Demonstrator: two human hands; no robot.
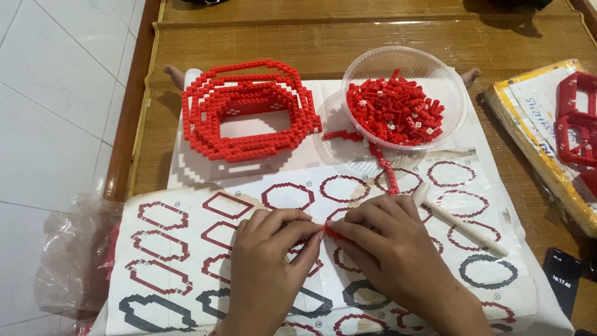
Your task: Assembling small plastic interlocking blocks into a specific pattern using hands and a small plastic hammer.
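Fingertips of my left hand (268, 249) and right hand (390, 244) pinching small red brick piece (331, 232) between them, over instruction sheet (186, 249)

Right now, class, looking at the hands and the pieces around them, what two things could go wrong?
The tiny red piece pinched between the left hand and right hand could slip and get lost. A forearm might also knock the white tool or the loose brick chain beside the plastic bowl.
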